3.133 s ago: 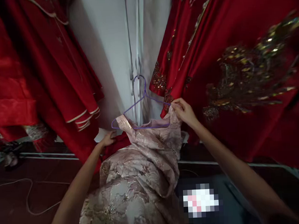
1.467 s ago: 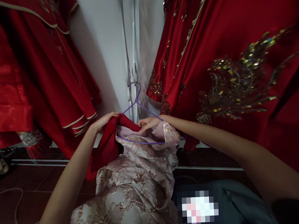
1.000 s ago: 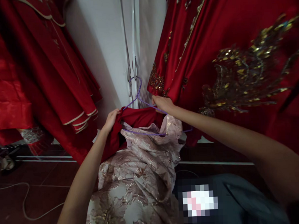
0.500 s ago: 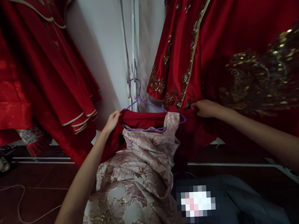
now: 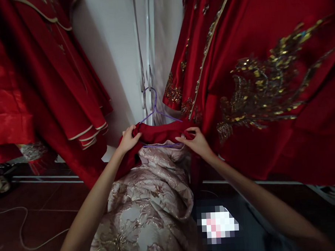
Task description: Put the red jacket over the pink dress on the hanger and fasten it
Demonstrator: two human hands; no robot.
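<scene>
A purple hanger (image 5: 155, 108) hangs by its hook from a white metal bar. Over its shoulders lies a plain red garment (image 5: 159, 130), and below it hangs a pale pink brocade dress (image 5: 159, 192) with gold flower patterns. My left hand (image 5: 130, 139) is closed on the red cloth at the hanger's left shoulder. At the right shoulder my right hand (image 5: 195, 141) pinches the red cloth between thumb and fingers, near the top of the dress. The right end of the hanger is hidden under the cloth and my hand.
Red garments (image 5: 56, 71) with cream piping hang on the left. To the right is a large red gown (image 5: 257, 143) with gold sequin embroidery. White rails (image 5: 47, 179) run low near the floor, where a thin cable (image 5: 25, 235) lies. A blurred bright patch (image 5: 220, 223) is at lower right.
My right hand has moved left from beside the embroidered gown to the hanger's right shoulder, bringing red cloth over it. My left hand has stayed at the left shoulder, its thumb now showing.
</scene>
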